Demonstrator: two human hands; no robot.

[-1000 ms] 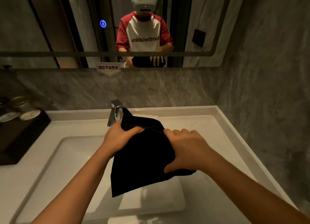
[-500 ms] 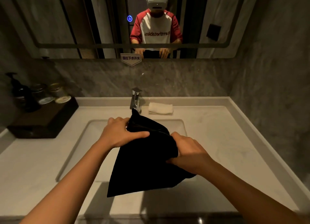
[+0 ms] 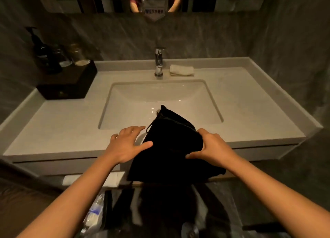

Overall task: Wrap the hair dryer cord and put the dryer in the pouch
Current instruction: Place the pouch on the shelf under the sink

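Over the front edge of the bench (image 3: 250, 112), a black drawstring pouch (image 3: 171, 148) hangs partly above the basin (image 3: 160, 102), its mouth tilted away. The right hand (image 3: 212, 146) is closed on the pouch's right side. The left hand (image 3: 127, 145) is spread flat, fingers extended, thumb touching the pouch's left edge, gripping nothing. The dryer is not visible. A small sign (image 3: 154, 12) under the mirror carries characters too blurred to read. A folded white towel (image 3: 181, 70) lies just beside the tap (image 3: 159, 63).
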